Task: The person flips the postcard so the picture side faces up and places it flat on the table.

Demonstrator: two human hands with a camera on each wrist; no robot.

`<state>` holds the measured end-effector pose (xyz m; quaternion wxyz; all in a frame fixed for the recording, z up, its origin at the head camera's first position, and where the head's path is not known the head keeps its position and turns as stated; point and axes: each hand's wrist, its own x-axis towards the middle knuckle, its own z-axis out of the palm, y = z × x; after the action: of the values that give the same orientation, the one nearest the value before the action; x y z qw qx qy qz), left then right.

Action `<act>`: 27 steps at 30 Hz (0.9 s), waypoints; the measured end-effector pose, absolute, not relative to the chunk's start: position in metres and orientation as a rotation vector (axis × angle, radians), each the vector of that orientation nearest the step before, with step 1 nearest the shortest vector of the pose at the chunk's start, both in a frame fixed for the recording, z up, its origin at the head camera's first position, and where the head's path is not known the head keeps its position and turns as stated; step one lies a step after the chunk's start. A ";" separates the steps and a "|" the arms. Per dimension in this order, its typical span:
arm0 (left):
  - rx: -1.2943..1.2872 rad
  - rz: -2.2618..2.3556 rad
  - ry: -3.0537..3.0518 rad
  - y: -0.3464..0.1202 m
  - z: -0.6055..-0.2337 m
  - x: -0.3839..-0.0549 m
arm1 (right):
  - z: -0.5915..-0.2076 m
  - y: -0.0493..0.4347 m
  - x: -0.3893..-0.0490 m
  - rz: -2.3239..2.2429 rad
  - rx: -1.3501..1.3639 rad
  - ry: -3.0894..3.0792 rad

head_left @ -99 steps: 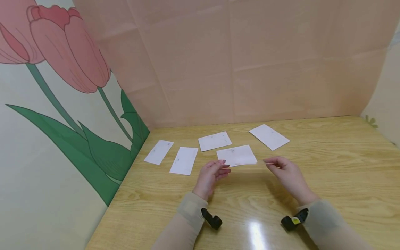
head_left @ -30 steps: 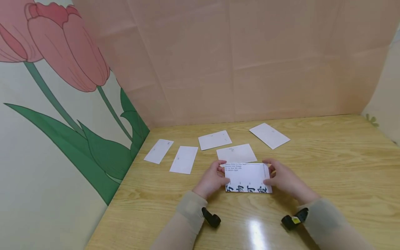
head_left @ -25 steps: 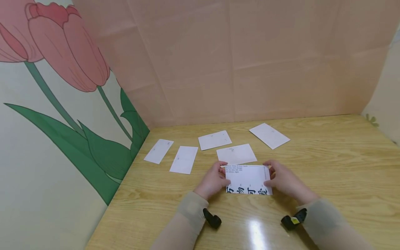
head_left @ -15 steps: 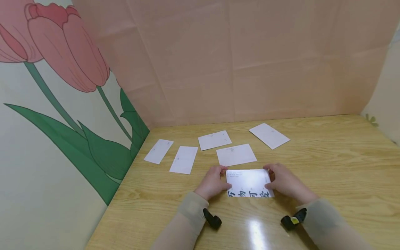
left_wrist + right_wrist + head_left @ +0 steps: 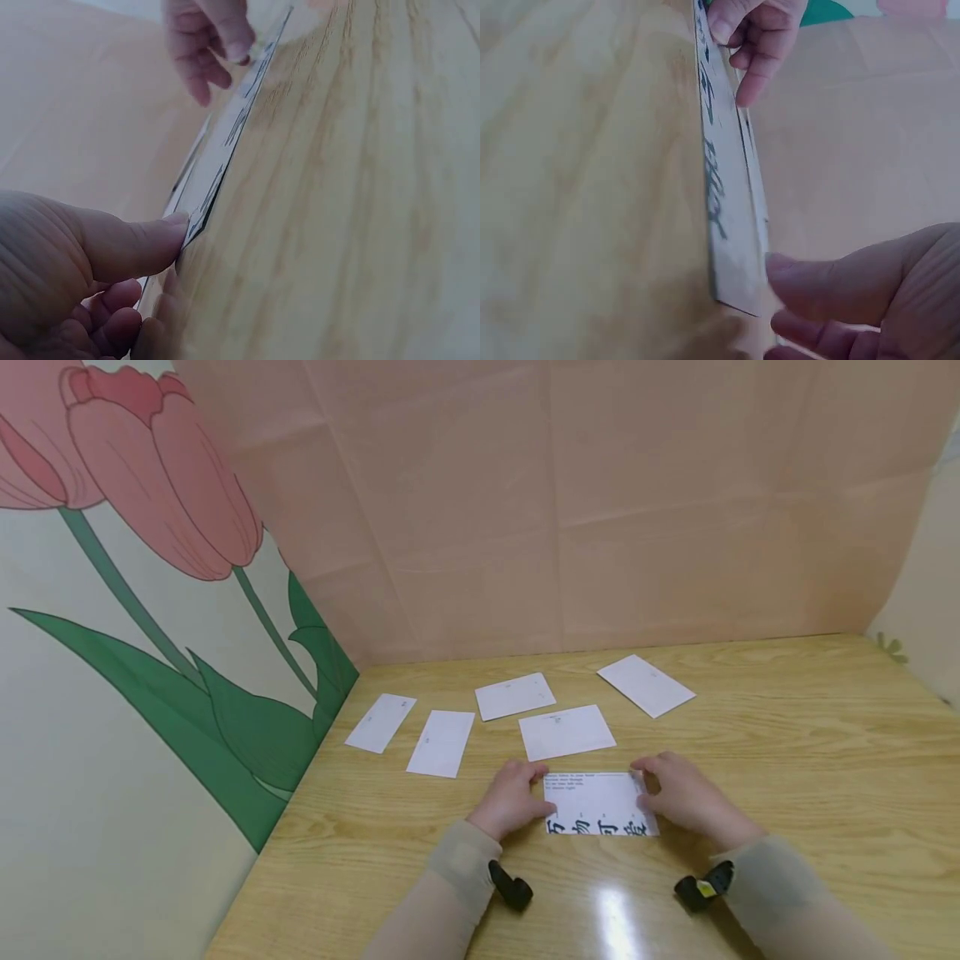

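Note:
A white card (image 5: 600, 797) with large black Chinese characters along its near edge and small print at its upper left lies low at the table, in front of the person. My left hand (image 5: 513, 802) holds its left end, thumb at the side edge and index finger by the far corner. At the other end my right hand (image 5: 678, 793) holds it likewise, thumb overlapping the edge. In the left wrist view the left thumb (image 5: 142, 244) presses at the corner of the card (image 5: 217, 161). The right wrist view shows the right thumb (image 5: 817, 277) right at the card's edge.
Several other white cards lie face down beyond the hands: the nearest card (image 5: 567, 732), a card (image 5: 515, 696) behind it, a card (image 5: 647, 686) at the right, and cards (image 5: 441, 743) to the left. A pink cloth (image 5: 555, 510) backs the wooden table (image 5: 825, 760).
The card, earlier held edge-on and then tilted up, has come down toward the table and slightly nearer the person, both hands following. The other cards have stayed in place.

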<state>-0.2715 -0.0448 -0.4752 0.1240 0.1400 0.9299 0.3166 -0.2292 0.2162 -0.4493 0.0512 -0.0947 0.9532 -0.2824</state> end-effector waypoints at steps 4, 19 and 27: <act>0.450 0.894 2.720 -0.045 -0.475 -0.271 | -0.438 0.214 -0.228 -0.763 -0.535 2.945; 0.514 0.828 2.732 -0.042 -0.470 -0.268 | -0.439 0.214 -0.222 -0.337 -1.043 2.638; 0.991 0.331 2.685 -0.037 -0.451 -0.246 | -0.443 0.214 -0.207 -0.354 -0.987 2.717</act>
<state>-0.2461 -0.0371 -0.4515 0.1297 0.3411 0.9240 0.1139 -0.2068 0.2142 -0.4433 0.1146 -0.3366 0.9268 -0.1209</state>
